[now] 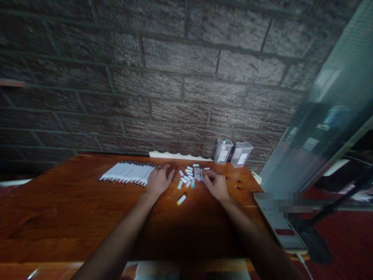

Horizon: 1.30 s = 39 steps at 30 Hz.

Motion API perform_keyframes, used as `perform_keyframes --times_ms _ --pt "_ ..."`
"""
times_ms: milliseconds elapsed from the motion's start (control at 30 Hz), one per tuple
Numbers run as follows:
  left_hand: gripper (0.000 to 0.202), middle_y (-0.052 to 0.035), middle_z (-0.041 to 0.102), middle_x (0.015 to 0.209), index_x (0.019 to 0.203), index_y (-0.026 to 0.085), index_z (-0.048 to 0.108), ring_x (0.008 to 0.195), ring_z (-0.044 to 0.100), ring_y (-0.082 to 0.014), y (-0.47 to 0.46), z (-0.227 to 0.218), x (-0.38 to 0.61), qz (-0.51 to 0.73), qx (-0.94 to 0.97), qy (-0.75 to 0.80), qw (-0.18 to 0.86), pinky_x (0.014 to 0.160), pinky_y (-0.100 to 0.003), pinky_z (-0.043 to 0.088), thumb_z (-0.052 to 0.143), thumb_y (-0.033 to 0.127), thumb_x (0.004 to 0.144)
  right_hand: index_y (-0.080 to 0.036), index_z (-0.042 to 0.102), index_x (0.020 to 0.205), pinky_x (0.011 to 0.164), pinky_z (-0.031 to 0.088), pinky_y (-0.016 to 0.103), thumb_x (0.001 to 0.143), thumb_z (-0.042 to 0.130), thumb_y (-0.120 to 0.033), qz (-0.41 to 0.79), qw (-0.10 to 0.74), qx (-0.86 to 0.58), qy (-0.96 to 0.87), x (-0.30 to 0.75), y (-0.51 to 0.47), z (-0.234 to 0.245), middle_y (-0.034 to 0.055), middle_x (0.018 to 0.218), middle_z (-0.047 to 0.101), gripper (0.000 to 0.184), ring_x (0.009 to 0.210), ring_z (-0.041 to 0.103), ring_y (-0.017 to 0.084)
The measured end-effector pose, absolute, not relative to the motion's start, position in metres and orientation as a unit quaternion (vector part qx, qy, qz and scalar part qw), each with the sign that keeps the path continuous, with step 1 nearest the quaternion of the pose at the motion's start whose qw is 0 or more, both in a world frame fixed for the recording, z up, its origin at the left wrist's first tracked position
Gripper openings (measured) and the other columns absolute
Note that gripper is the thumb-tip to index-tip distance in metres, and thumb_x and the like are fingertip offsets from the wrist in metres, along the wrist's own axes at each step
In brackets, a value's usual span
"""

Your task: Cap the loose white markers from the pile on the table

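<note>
At the near edge, the left forearm [122,233] and right forearm [256,237] enter from below and slant inward over the wooden bench [72,217]. To the right, a flat silver device [293,235] lies along the bench's side, partly pixelated, with a white cable [303,265] running from its near end.

Between the forearms, a single short white piece with a yellow end [181,200] lies nearer than the rest. Beyond it, the right hand [215,182] is bent in from the right, its fingers curled, thumb and forefinger close together at a small cluster of grey pieces [197,173]; whether they grip one, I cannot tell. The left hand [159,181] rests palm down at the right end of a slanted row of white pens [126,172], thumb parted from the forefinger and pointing toward the middle; its fingers look loosely spread, and cover that end of the row.

Between the hands lies a loose heap of short white pieces [189,175], some with coloured ends, the right hand bordering its right side. Behind the heap runs a wavy-edged white strip [177,156] along the brick-patterned wall [175,85]. To its right stand two clear containers [243,154], side by side, both labelled.
</note>
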State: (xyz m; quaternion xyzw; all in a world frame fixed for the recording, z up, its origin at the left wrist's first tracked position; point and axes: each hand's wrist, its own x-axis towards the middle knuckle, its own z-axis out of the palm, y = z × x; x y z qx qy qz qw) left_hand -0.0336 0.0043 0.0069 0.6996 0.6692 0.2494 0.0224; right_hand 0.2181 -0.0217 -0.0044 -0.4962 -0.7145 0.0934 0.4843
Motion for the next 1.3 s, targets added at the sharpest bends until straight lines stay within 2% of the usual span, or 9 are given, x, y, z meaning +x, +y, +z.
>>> perform_keyframes --times_ms 167,300,433,633,800,1000,1100,1200,1300 --pt "0.043 -0.0208 0.066 0.12 0.122 0.01 0.065 0.12 0.057 -0.0351 0.002 0.012 -0.044 0.116 0.656 0.745 -0.033 0.097 -0.044 0.049 0.047 0.037 0.094 -0.016 0.069 0.071 0.055 0.034 0.022 0.092 0.051 -0.046 0.128 0.481 -0.507 -0.704 0.224 -0.028 -0.002 0.0001 0.057 0.057 0.04 0.052 0.047 0.01" --pt "0.037 -0.0178 0.065 0.121 0.118 0.014 0.067 0.121 0.057 -0.0326 0.001 0.01 -0.043 0.086 0.658 0.747 -0.027 0.099 -0.043 0.049 0.047 0.033 0.094 -0.015 0.066 0.067 0.053 0.032 0.022 0.091 0.049 -0.048 0.148 0.48 -0.52 -0.691 0.228 -0.021 -0.004 -0.0001 0.055 0.054 0.044 0.05 0.044 0.009" --pt "0.041 -0.018 0.06 0.131 0.128 0.016 0.062 0.124 0.056 -0.0308 0.002 0.007 -0.039 0.102 0.668 0.735 -0.055 0.101 -0.041 0.049 0.05 0.033 0.093 -0.016 0.067 0.07 0.056 0.034 0.022 0.09 0.049 -0.045 0.166 0.456 -0.514 -0.708 0.224 -0.019 -0.009 0.0016 0.061 0.061 0.04 0.054 0.049 0.01" --pt "0.035 -0.0184 0.069 0.111 0.117 0.019 0.07 0.109 0.064 -0.0335 0.003 0.006 -0.04 0.094 0.68 0.727 -0.01 0.089 -0.043 0.053 0.047 0.032 0.094 -0.018 0.062 0.066 0.057 0.032 0.023 0.093 0.047 -0.046 0.185 0.42 -0.492 -0.739 0.217 -0.021 -0.012 -0.0008 0.056 0.057 0.042 0.056 0.046 0.011" --pt "0.033 -0.0219 0.069 0.111 0.108 0.016 0.073 0.104 0.065 -0.0358 0.004 0.008 -0.046 0.113 0.66 0.743 -0.011 0.086 -0.047 0.052 0.048 0.03 0.092 -0.017 0.058 0.063 0.056 0.029 0.024 0.094 0.047 -0.045 0.2 0.405 -0.473 -0.756 0.215 -0.022 -0.014 -0.0023 0.055 0.054 0.043 0.054 0.043 0.01" --pt "0.036 -0.0198 0.071 0.106 0.108 0.016 0.074 0.098 0.067 -0.0326 0.006 0.007 -0.048 0.174 0.666 0.726 0.013 0.086 -0.041 0.05 0.046 0.035 0.094 -0.018 0.059 0.062 0.056 0.031 0.023 0.093 0.049 -0.044 0.216 0.394 -0.471 -0.759 0.215 -0.022 -0.014 -0.0023 0.055 0.055 0.043 0.054 0.045 0.01" --pt "0.036 -0.0148 0.073 0.1 0.108 0.014 0.073 0.09 0.067 -0.0251 0.012 0.004 -0.043 0.331 0.672 0.653 0.108 0.082 -0.033 0.049 0.051 0.038 0.093 -0.018 0.068 0.073 0.059 0.037 0.022 0.093 0.052 -0.04 0.228 0.391 -0.46 -0.764 0.212 -0.023 -0.013 -0.0009 0.065 0.065 0.034 0.059 0.053 0.011" --pt "0.036 -0.0078 0.073 0.088 0.103 0.012 0.073 0.075 0.063 -0.0159 0.018 0.002 -0.035 0.498 0.592 0.556 0.305 0.07 -0.025 0.046 0.064 0.042 0.085 -0.018 0.074 0.095 0.069 0.046 0.023 0.091 0.059 -0.035 0.206 0.396 -0.421 -0.79 0.203 -0.029 -0.014 0.0034 0.09 0.073 0.023 0.072 0.061 0.013" --pt "0.04 -0.0028 0.07 0.08 0.095 0.012 0.071 0.065 0.057 -0.01 0.018 0.002 -0.029 0.574 0.459 0.467 0.492 0.061 -0.021 0.041 0.08 0.042 0.07 -0.019 0.073 0.111 0.084 0.051 0.027 0.089 0.065 -0.034 0.178 0.376 -0.355 -0.837 0.19 -0.037 -0.018 0.0079 0.114 0.071 0.028 0.094 0.067 0.016"
